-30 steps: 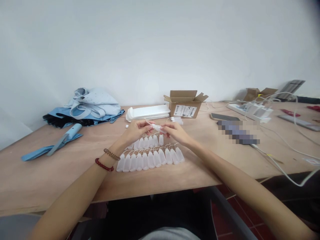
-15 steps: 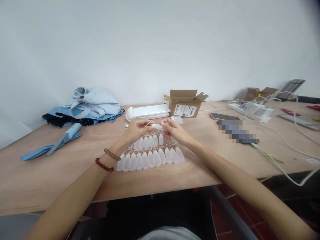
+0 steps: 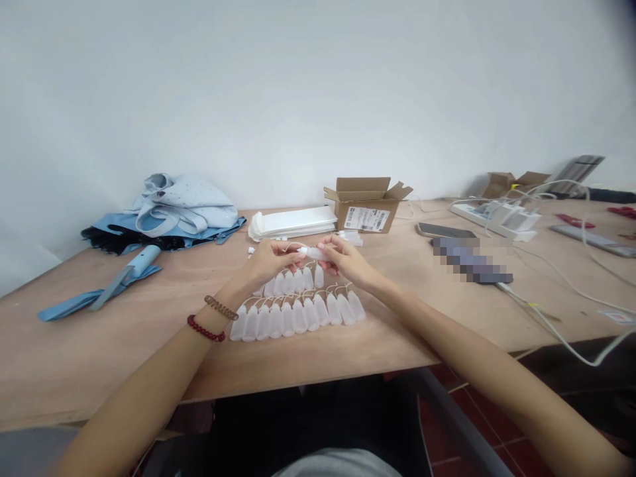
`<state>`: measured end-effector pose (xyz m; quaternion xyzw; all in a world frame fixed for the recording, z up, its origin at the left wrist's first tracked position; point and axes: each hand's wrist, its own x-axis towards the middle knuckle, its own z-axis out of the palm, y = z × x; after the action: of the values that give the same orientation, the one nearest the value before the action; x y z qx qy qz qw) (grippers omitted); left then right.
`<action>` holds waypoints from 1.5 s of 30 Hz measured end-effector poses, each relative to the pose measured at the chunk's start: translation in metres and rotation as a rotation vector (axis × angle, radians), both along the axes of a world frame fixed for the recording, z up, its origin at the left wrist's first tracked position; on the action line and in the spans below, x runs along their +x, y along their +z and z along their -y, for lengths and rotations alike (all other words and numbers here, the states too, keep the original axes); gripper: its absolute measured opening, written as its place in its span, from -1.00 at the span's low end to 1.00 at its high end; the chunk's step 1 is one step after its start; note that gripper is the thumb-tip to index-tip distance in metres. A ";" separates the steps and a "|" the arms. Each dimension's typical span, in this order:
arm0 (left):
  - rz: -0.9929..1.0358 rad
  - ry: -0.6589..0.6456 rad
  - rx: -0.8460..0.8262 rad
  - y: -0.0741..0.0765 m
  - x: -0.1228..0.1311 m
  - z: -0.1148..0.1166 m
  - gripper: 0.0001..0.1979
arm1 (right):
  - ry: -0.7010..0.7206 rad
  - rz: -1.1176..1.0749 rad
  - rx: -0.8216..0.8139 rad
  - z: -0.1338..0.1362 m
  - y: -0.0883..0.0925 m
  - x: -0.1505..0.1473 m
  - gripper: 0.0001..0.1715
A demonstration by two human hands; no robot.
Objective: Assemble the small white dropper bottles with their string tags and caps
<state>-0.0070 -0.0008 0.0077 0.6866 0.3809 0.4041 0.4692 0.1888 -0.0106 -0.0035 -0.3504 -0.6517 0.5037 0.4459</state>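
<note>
Between my two hands, above the table, is a small translucent plastic bottle (image 3: 314,253) lying sideways, with a thin curved tube at its left end. My left hand (image 3: 275,260) pinches the cap end at the white collar. Fingers of my right hand (image 3: 344,256) are closed on the bottle's body. Below, a front row of similar bottles (image 3: 299,316) with bent tubes lies side by side on the table. A shorter second row (image 3: 291,283) lies behind it, partly hidden by my hands. Small white caps (image 3: 251,250) are near my left hand.
At the back stand an open cardboard box (image 3: 366,207) and a stack of white flat boxes (image 3: 294,222). A blue umbrella (image 3: 142,262) and a pale cloth bag (image 3: 189,202) lie left. To the right are phones (image 3: 444,230), a power strip (image 3: 514,228) and loose cables.
Both hands stay on the same bottle, with only slight finger movement; more of its white collar shows now. The whole view has shifted slightly.
</note>
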 end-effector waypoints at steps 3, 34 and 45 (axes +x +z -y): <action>-0.011 0.001 0.004 -0.001 0.000 0.000 -0.68 | -0.011 0.005 -0.008 -0.001 0.000 0.000 -0.71; -0.159 -0.026 0.238 0.001 0.001 0.003 -0.71 | -0.015 -0.013 -0.053 0.001 0.000 -0.001 -0.68; -0.195 -0.074 0.186 0.000 0.001 0.000 -0.68 | -0.016 -0.001 -0.038 0.001 0.000 -0.002 -0.66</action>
<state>-0.0064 -0.0005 0.0073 0.7767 0.3598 0.3515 0.3791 0.1866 -0.0118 -0.0033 -0.3637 -0.6390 0.5125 0.4435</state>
